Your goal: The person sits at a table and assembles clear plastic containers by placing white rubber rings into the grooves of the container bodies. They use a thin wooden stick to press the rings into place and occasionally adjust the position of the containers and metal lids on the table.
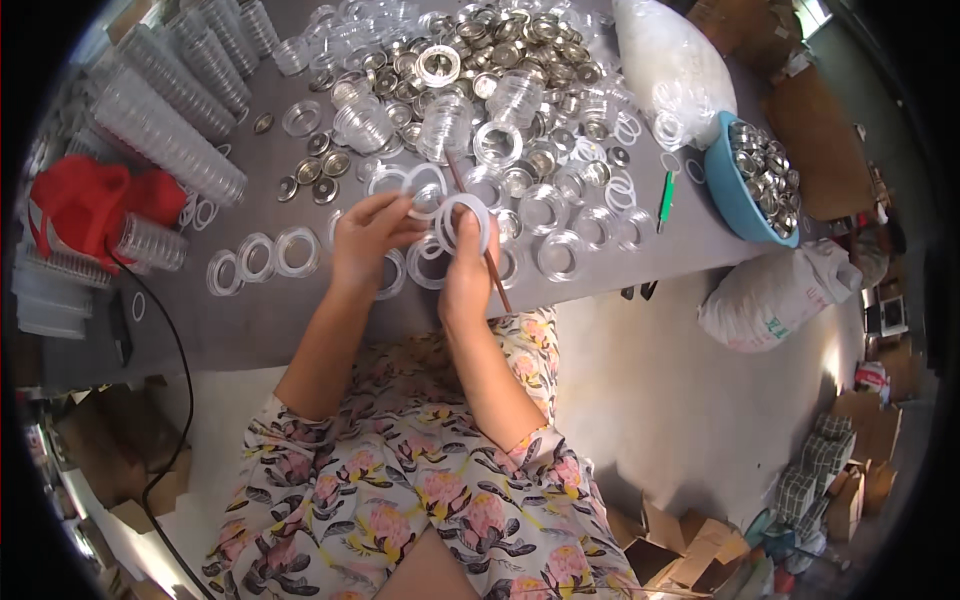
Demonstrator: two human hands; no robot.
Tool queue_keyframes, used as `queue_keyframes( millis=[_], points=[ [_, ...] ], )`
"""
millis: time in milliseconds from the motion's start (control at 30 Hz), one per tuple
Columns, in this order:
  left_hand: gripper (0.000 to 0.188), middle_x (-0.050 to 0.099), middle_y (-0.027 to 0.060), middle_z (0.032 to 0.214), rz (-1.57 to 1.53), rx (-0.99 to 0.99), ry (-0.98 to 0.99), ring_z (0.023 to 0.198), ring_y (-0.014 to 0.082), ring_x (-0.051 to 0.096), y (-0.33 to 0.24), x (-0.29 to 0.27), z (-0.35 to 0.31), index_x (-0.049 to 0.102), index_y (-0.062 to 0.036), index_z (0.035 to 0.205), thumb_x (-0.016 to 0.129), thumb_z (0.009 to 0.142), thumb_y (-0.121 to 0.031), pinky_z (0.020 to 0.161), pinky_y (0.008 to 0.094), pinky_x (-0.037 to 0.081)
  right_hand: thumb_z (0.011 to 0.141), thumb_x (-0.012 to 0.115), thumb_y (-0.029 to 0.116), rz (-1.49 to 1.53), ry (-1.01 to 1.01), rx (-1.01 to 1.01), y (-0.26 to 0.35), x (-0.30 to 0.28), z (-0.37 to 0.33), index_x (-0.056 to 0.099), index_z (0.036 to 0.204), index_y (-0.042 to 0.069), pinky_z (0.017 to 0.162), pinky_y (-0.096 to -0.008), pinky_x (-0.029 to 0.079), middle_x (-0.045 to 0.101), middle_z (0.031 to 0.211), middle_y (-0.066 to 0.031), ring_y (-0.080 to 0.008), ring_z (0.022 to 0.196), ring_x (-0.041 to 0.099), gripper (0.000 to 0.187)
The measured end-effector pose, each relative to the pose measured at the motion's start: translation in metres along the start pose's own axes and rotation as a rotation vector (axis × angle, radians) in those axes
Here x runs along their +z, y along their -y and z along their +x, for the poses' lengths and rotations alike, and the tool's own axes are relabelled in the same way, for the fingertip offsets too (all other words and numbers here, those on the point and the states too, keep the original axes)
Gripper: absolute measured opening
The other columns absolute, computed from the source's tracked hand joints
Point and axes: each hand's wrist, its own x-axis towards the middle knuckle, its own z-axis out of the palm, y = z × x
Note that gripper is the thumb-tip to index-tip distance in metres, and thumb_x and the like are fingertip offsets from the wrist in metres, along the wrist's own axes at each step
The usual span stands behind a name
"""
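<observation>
Rings [482,212] fill my right grip [468,275], left grip [372,238] pinches another; near-left lids [297,252] look ringed, far heap [490,50] seems unworked.

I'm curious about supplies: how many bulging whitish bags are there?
2: a plastic bag on the table beside the blue basin; a sack below it. Others may be hidden.

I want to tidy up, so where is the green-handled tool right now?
In the head view, the green-handled tool lies on the grey table toward the right, just left of the blue basin.
</observation>
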Motion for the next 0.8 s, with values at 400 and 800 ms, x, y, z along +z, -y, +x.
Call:
queue_keyframes(
  millis=[400,800],
  points=[
    [0.012,0.065,0.0118,0.081,0.120,0.290,-0.122,0.063,0.0138,0.062,-0.003,-0.016,-0.017,0.062,0.0039,0.090,0.060,0.081,-0.004,0.053,0.0198,0.047,0.094,0.036,0.022,0.095,-0.085,-0.023,0.026,-0.011,0.001,0.041,0.104,0.001,0.072,-0.0283,0.047,0.056,0.106,-0.0184,-0.0197,0.091,0.056,0.024],
    [0.011,0.060,0.0035,0.069,0.613,0.077,-0.156,0.052,0.0081,0.050,0.012,-0.068,-0.045,0.063,-0.0006,0.083,0.064,0.077,-0.010,0.048,0.0212,0.039,0.094,0.037,0.024,0.086,0.033,0.004,0.032,-0.016,-0.022,0.041,0.104,0.000,0.065,-0.0281,0.048,0.057,0.099,-0.0189,-0.0200,0.079,0.060,0.027]
  ],
)
